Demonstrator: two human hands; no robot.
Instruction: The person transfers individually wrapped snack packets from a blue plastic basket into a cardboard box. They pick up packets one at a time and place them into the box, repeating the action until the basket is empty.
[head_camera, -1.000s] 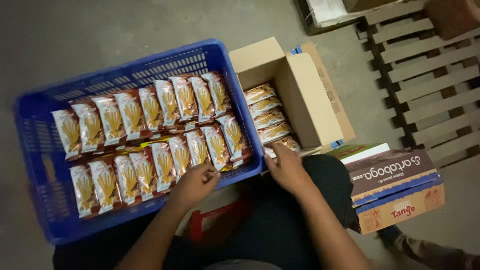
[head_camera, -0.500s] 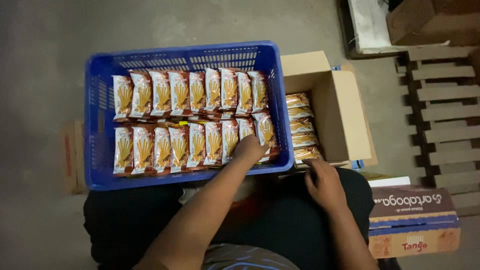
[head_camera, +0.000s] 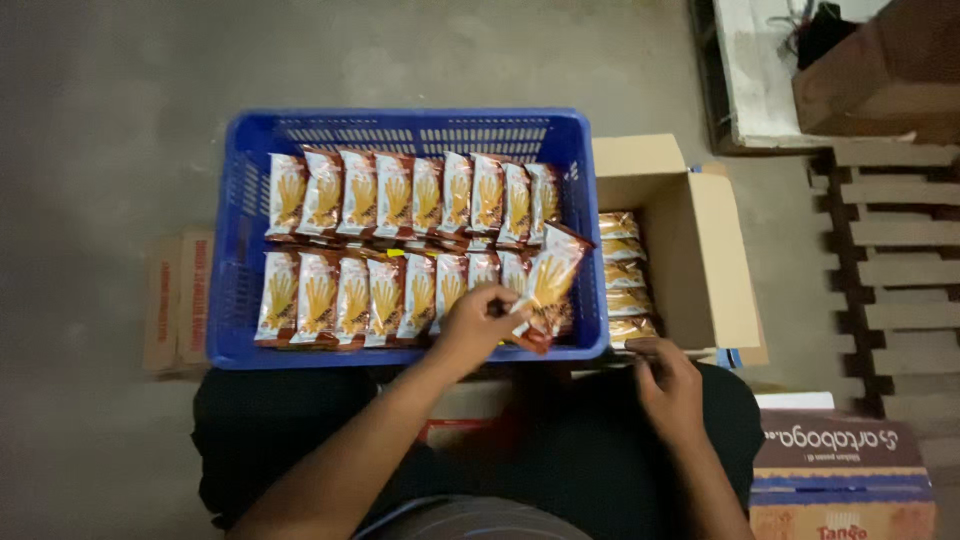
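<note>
Floor: grey concrete (head_camera: 120, 120), carrying all items; wooden pallet (head_camera: 900, 260) at its right edge.
Crate: blue plastic crate (head_camera: 240, 240), two rows of snack packets (head_camera: 400, 195) upright inside.
Left hand: left hand (head_camera: 475, 325) at the crate's near right corner, fingers pinched on one tilted packet (head_camera: 552, 280).
Right hand: right hand (head_camera: 668, 385) at the near edge of the open cardboard box (head_camera: 700, 260); fingers curled, grip cannot be told.
Box contents: stacked packets (head_camera: 622, 270).

snack packet (head_camera: 548, 285) | orange-brown wrapper | tilted, at blue crate's (head_camera: 232, 250) right end
</note>
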